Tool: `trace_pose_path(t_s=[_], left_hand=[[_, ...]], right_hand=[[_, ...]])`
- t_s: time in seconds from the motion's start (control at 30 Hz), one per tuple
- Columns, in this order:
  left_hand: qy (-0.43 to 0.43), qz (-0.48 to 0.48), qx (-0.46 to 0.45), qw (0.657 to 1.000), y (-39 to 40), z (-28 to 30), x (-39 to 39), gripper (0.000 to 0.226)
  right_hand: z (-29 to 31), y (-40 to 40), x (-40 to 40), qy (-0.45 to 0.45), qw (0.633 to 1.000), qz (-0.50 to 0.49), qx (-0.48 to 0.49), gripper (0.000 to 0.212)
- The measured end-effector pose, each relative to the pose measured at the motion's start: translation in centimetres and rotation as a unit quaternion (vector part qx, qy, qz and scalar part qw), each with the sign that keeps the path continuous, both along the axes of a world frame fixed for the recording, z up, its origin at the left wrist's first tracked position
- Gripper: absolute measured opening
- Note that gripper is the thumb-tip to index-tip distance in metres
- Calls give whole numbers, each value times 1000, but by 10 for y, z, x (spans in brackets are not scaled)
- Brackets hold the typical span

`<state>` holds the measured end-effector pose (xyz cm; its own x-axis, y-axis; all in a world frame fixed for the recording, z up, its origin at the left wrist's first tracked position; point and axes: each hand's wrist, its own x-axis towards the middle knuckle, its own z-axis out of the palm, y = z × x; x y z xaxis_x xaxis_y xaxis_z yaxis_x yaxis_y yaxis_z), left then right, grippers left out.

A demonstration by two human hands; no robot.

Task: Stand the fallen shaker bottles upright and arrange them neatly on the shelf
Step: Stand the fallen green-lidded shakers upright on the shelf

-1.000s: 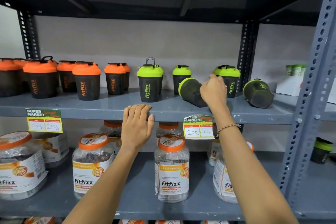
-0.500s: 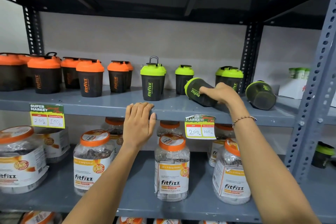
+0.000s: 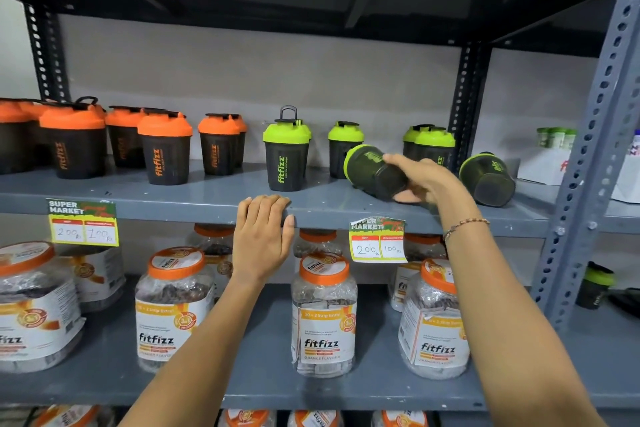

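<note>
A green-lidded black shaker bottle [image 3: 370, 170] lies tilted on its side on the grey shelf [image 3: 214, 199], lid toward the upper left. My right hand [image 3: 424, 180] is wrapped around its base end. A second fallen green-lidded shaker [image 3: 488, 178] lies on its side just right of my hand. Upright green-lidded shakers [image 3: 286, 156] stand behind and to the left. My left hand [image 3: 261, 236] rests flat over the shelf's front edge, fingers on top, holding no bottle.
Several upright orange-lidded shakers [image 3: 165, 149] fill the shelf's left half. Large fitfizz jars [image 3: 323, 315] stand on the shelf below. Price tags [image 3: 377, 241] hang from the shelf edge. A perforated grey upright [image 3: 588, 163] bounds the right side.
My right hand has come down from the fallen shaker's top to grip its base end, and the bottle's base has lifted slightly off the shelf. My left hand has stayed on the shelf edge.
</note>
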<state>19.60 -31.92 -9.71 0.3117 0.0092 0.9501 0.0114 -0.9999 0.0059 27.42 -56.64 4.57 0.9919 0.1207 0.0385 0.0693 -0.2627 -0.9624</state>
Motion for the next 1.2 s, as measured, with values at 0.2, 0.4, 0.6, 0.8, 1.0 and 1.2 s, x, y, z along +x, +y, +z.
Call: trace_pose_path(t_s=[0.2, 0.4, 0.6, 0.8, 1.0, 1.2], left_hand=[[-6, -5, 8, 1000, 4, -1, 2, 36], [6, -3, 12, 1000, 7, -2, 3, 36], [20, -2, 8, 1000, 7, -3, 2, 36], [30, -4, -5, 1000, 5, -2, 1, 36], [39, -20, -60, 997, -7, 5, -5, 35], [82, -21, -48, 995, -48, 5, -5, 40]], right_hand=[[-16, 5, 10, 39, 907, 166, 385, 30], [-24, 30, 24, -15, 967, 132, 218, 34], [-42, 31, 84, -81, 996, 23, -10, 56], [-39, 42, 72, -112, 984, -31, -135, 63], [-29, 47, 35, -121, 967, -45, -219, 66], [-29, 22, 11, -119, 972, -10, -203, 98]])
